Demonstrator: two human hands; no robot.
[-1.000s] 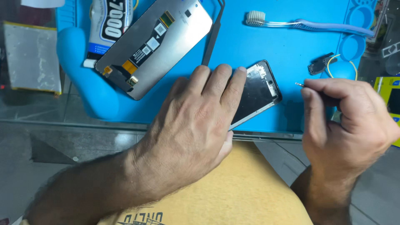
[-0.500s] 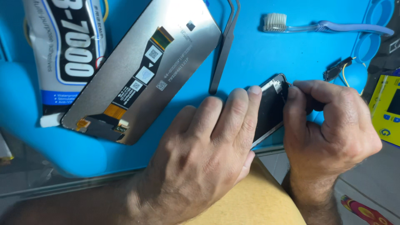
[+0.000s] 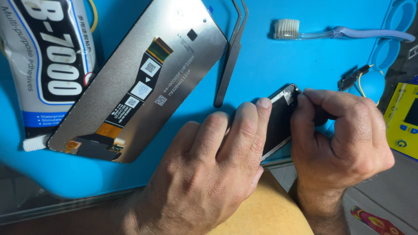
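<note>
Here the left hand [image 3: 209, 174] presses the phone frame [image 3: 281, 119] flat while the right hand [image 3: 344, 135] pinches its corner.

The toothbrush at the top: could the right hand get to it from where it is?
Probably yes: only bare blue mat lies between the right hand and the toothbrush, though its fingers are busy at the phone frame.
</note>
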